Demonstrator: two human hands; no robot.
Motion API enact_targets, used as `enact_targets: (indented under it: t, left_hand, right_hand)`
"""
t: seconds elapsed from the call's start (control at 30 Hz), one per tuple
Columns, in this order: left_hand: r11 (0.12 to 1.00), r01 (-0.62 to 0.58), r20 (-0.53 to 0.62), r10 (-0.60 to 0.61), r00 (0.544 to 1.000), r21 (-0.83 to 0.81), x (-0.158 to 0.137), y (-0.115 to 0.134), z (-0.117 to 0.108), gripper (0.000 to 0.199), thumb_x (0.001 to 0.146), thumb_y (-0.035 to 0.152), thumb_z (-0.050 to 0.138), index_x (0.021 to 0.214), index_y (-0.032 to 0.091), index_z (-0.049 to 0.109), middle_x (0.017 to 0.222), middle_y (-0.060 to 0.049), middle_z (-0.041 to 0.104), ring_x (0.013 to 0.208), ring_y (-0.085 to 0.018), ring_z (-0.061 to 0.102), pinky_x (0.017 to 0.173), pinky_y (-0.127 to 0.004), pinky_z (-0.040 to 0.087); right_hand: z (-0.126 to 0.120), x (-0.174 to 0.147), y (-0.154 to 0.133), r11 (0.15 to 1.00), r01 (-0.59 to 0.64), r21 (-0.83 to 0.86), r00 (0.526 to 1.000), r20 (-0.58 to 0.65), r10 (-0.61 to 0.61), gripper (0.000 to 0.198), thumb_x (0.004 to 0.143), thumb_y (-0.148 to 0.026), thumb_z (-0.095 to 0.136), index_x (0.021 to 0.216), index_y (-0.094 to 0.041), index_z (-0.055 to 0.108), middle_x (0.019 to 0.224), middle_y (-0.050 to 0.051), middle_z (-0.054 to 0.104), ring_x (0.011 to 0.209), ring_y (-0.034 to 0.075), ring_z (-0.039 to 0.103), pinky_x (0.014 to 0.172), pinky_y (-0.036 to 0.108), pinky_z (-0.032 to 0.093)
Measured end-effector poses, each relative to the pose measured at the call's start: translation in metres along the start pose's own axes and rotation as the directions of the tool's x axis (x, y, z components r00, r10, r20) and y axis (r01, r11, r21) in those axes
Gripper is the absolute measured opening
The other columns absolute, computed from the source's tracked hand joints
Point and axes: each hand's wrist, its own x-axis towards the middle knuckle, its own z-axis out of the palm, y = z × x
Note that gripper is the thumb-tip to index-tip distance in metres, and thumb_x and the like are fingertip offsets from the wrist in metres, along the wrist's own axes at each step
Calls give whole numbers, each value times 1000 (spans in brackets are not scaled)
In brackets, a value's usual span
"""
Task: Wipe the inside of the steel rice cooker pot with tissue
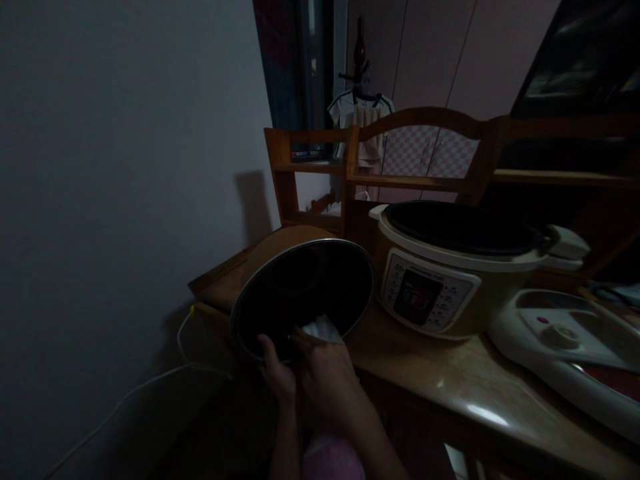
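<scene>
Pot (300,287), round, tan outside and smooth black inside, tilts mouth-forward above the glossy brown tabletop (425,373). I judge it rigid, fairly light, slippery inside; hold the rim. My right hand (327,367) grasps soft white cloth (324,329) there; my left hand's (281,380) thumb overlaps the lower edge, other fingers hidden, grasp unclear.

pot (303,287) tan-orange outside and black inside, white cloth (323,329), cream-rimmed greenish cooker (457,270), pink-and-white checked panels (407,148)
</scene>
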Motion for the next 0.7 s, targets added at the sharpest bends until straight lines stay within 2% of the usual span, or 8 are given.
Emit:
enact_targets:
  t: [0.1, 0.27, 0.53, 0.7]
  left_hand:
    - [999, -39, -9, 39, 999, -1, 0, 1, 0, 59, 79, 60, 61, 112, 11, 65, 130, -16, 61, 125, -30, 53, 108, -44, 40]
    - [997, -77, 35, 76, 996, 8, 0, 1, 0, 55, 82, 57, 58, 112, 12, 66, 124, -15, 64, 124, -28, 54, 109, -44, 38]
    - [999, -39, 10, 39, 999, -9, 1, 3, 2, 58, 78, 60, 62, 108, 11, 66, 128, -16, 61, 123, -30, 54, 107, -45, 40]
    - [999, -33, 3, 33, 999, 37, -4, 12, 6, 54, 83, 55, 58, 108, 8, 66, 127, -18, 61, 124, -30, 53, 107, -44, 40]
  right_hand:
    - [0, -6, 3, 998, 19, 57, 1000, -14, -19, 53, 81, -10, 45, 132, -22, 56, 142, 2, 50, 117, 18, 57, 100, 28, 40]
    - [-2, -10, 4, 998, 38, 41, 999, -32, -36, 54, 80, -8, 45, 131, -21, 57, 143, 2, 48, 118, 17, 56, 100, 26, 41]
    - [3, 0, 1, 999, 41, -17, 999, -31, -42, 55, 83, -10, 43, 136, -21, 53, 143, 3, 49, 118, 17, 56, 100, 29, 40]
    - [8, 13, -1, 997, 43, -64, 999, -30, -45, 53, 84, -12, 43, 136, -22, 52, 139, 2, 53, 113, 18, 58, 95, 29, 42]
